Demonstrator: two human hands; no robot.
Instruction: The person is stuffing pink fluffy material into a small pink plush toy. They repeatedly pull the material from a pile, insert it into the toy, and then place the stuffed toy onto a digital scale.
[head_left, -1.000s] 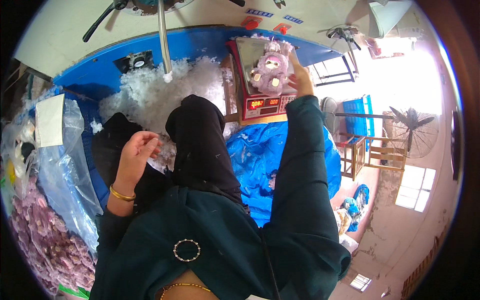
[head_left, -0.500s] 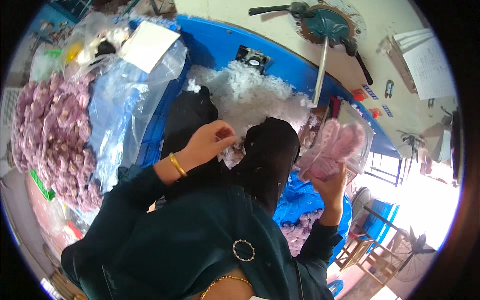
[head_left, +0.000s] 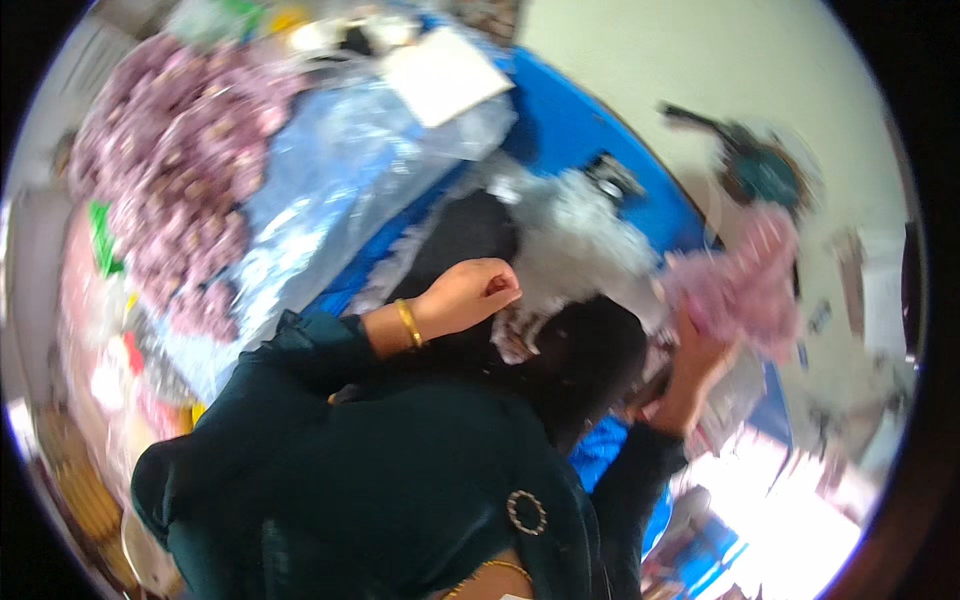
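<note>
My left hand (head_left: 472, 293) hovers over my lap, its fingers curled in toward the thumb with nothing visible in them; a gold bangle circles the wrist. My right hand (head_left: 702, 345) is raised at the right, closed around the lower part of a fuzzy pink plush piece (head_left: 748, 275). The piece is blurred, so its exact shape is unclear. Beyond my knees lies a heap of white fluffy stuffing (head_left: 580, 240) against a blue panel (head_left: 640, 140).
A large pile of mauve plush pieces (head_left: 180, 170) lies at the left beside clear plastic sheeting (head_left: 330, 150). A white card (head_left: 445, 75) rests on the sheeting. A pale table (head_left: 620, 60) with a round dark fixture (head_left: 765, 178) stands at the far right.
The view has swung, shifting the surroundings within the picture. My right hand has lifted the pink plush piece farther toward the table. My left hand's fingers are curled more tightly.
</note>
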